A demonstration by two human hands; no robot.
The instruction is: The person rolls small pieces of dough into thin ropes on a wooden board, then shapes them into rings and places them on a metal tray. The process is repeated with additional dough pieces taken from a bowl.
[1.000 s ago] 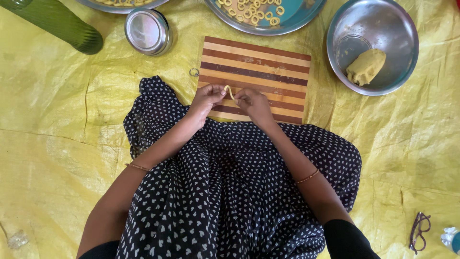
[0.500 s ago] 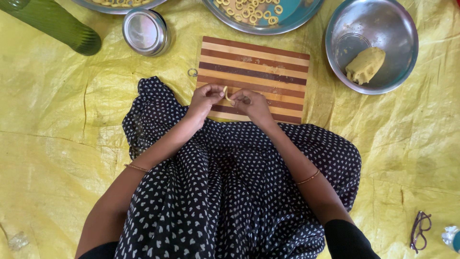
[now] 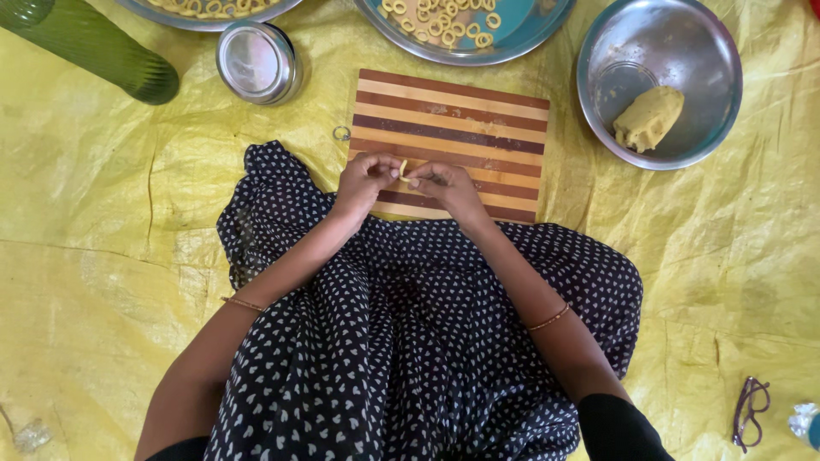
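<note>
We sit on a crumpled yellow plastic sheet (image 3: 102, 282) that covers the whole floor in view; a dark dress with small white hearts (image 3: 401, 341) spreads over our lap, and a striped wooden cutting board (image 3: 461, 119) lies on the sheet just beyond its hem.

Both our forearms reach forward and meet over the near edge of the board; our left hand (image 3: 366, 181) and right hand (image 3: 446, 186) are curled, fingertips pinched together on a small strip of yellow dough (image 3: 403, 170) held between them just above the board's near stripes; a thin bangle sits on each wrist.

Beyond the board's far edge lies a teal plate (image 3: 521, 38) of small dough rings; to the board's far right stands a steel bowl (image 3: 632, 51) holding a lump of yellow dough (image 3: 647, 118); to the board's far left sits a round steel tin (image 3: 256, 61), with a green bottle (image 3: 94, 55) lying further left and a steel plate (image 3: 205, 15) of rings at the top edge; a small metal ring (image 3: 342, 133) rests just beside the board's left edge; purple spectacles (image 3: 750, 411) lie well to the board's near right; nothing stands between our hands and the board.
</note>
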